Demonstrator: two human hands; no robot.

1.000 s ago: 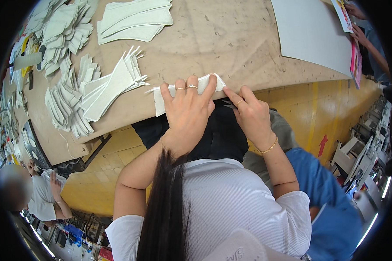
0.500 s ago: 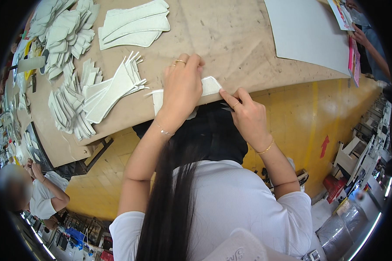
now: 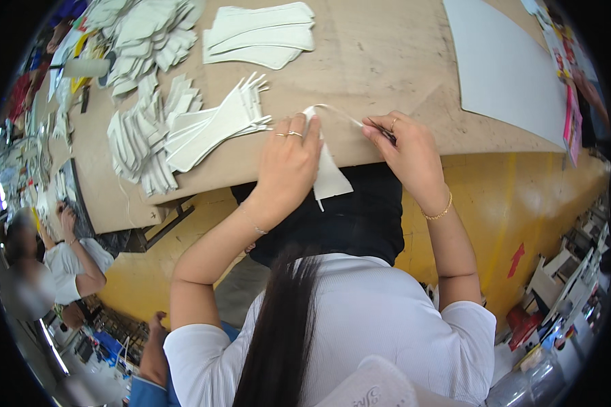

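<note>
White cloth (image 3: 331,178): just swung it round over the table (image 3: 380,74) edge, so now pinching it in left hand (image 3: 288,159) and drawing out its strip (image 3: 346,115), pinched tight in right hand (image 3: 415,152).

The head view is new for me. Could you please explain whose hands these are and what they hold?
No machine here: a person works bare-handed. A wide fisheye camera on the head looks down, so straight edges bend. The left hand holds a pale, cloth-like piece over the edge of the brown table; the right hand pinches a thin strip running from it, and a small dark object I cannot identify. On the table lie piles of similar pieces and a large white sheet.
</note>
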